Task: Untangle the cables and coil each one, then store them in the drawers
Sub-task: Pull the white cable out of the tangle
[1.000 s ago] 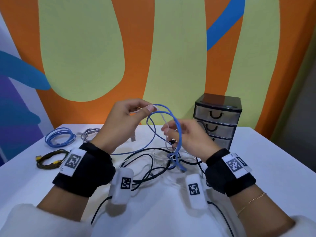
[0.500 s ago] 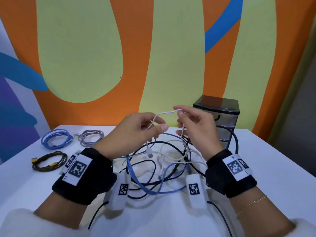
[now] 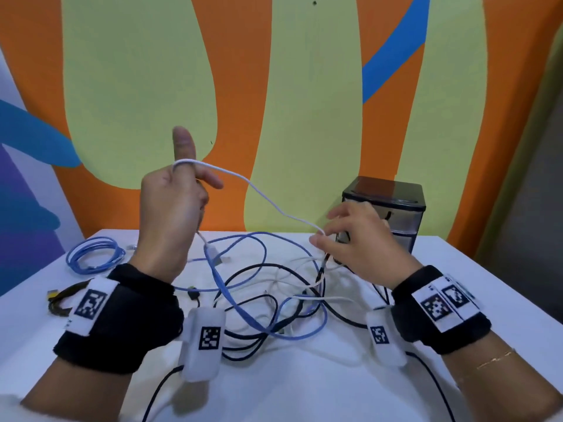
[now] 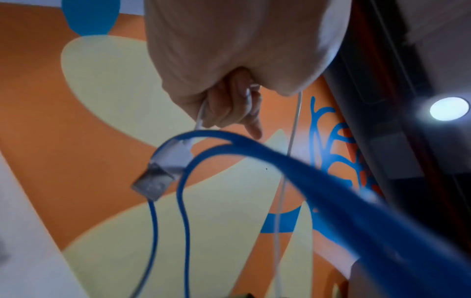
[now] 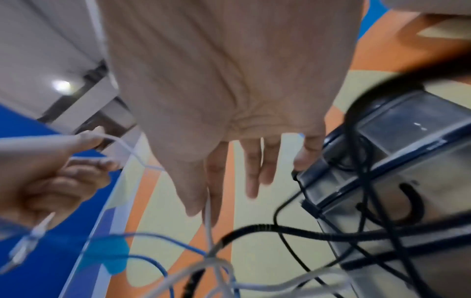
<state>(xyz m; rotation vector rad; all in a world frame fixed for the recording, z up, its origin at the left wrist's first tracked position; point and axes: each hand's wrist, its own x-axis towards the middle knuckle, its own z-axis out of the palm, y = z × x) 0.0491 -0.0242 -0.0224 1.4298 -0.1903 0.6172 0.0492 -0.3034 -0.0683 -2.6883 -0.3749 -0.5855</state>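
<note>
A thin white cable (image 3: 265,199) runs slack between my two hands above the table. My left hand (image 3: 182,190) is raised, forefinger pointing up, the cable looped over it and gripped in the curled fingers (image 4: 229,104). Its white USB plug (image 4: 158,177) dangles below the hand. My right hand (image 3: 350,239) is lower, in front of the drawer unit (image 3: 396,202), and pinches the white cable (image 5: 209,221) between thumb and forefinger, the other fingers spread. Below lies a tangle (image 3: 274,300) of black, white and blue cables. A blue cable (image 3: 225,296) arches up near my left wrist.
A coiled blue cable (image 3: 94,254) and a coiled black-and-yellow cable (image 3: 61,300) lie at the table's left (image 3: 487,300). The small drawer unit has its drawers closed. An orange, green and blue wall stands behind the table.
My left hand has risen up and left, drawing the white cable out of the tangle. My right hand has dropped toward the drawer unit along that cable.
</note>
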